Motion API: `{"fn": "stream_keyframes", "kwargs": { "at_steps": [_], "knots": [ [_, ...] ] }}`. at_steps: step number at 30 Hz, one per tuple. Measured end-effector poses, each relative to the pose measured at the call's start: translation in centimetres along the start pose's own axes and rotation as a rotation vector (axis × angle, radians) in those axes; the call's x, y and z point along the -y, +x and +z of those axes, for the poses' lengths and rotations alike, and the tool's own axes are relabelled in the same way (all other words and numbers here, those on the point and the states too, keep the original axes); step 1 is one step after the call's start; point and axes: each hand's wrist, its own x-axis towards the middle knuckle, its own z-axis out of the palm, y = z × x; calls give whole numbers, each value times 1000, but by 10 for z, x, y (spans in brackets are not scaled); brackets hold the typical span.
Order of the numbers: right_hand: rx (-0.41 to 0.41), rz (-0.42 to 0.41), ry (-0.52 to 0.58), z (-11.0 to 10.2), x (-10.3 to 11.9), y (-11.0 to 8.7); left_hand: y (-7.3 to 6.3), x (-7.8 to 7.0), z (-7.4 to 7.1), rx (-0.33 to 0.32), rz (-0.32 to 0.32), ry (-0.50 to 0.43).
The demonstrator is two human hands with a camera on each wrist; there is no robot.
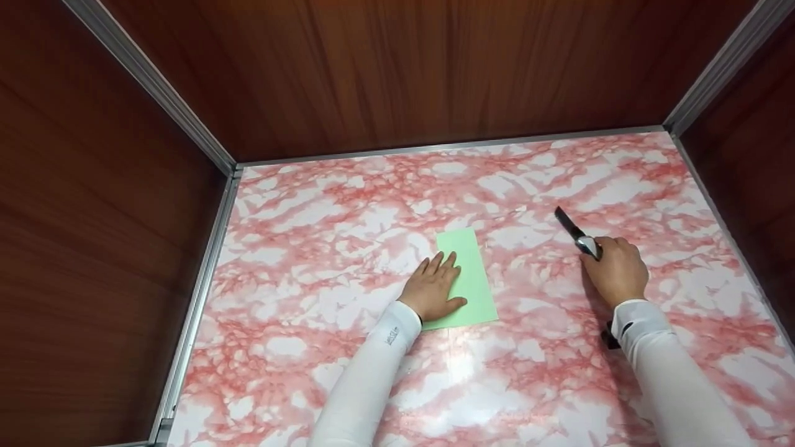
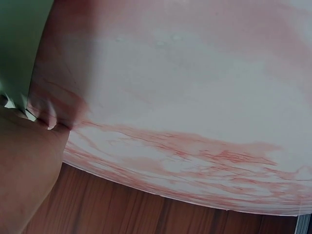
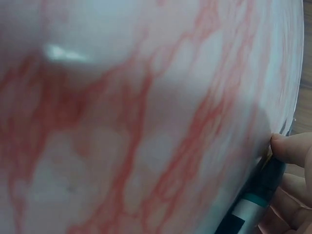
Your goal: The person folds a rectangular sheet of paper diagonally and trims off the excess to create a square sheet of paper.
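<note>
A light green sheet of paper [image 1: 475,285] lies near the middle of the table. My left hand [image 1: 431,288] rests flat over its left side, fingers spread and thumb out across the sheet. In the left wrist view the edge of the paper [image 2: 19,53] shows beyond the hand [image 2: 29,161]. To the right of the paper, my right hand [image 1: 618,267] grips a utility knife [image 1: 570,225] with a dark blade pointing forward and left. The right wrist view shows the fingers [image 3: 292,148] around its dark handle [image 3: 253,200], which has a teal band and a pale section.
The tabletop [image 1: 323,248] has a red and white marbled pattern. Dark wood-grain panels rise at the back [image 1: 397,74], left [image 1: 105,236] and right [image 1: 745,143], joined by metal frame strips [image 1: 149,81].
</note>
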Motion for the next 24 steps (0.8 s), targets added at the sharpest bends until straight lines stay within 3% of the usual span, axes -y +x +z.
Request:
{"fn": "stream_keyframes", "kwargs": {
  "at_steps": [12, 16, 19, 21, 24],
  "knots": [
    [44, 9, 6, -1, 3, 0, 0, -1, 0, 22, -10, -7],
    [-4, -33, 1, -1, 12, 1, 0, -1, -1, 22, -6, 10],
    [-53, -136, 26, 1, 25, 3, -1, -2, -2, 10, -5, 17],
    [-59, -253, 34, 6, 36, 3, -2, -2, -2, 4, -4, 15],
    [34, -458, -18, 20, 55, -4, -2, -2, -2, 6, -4, 8]
  ]
}}
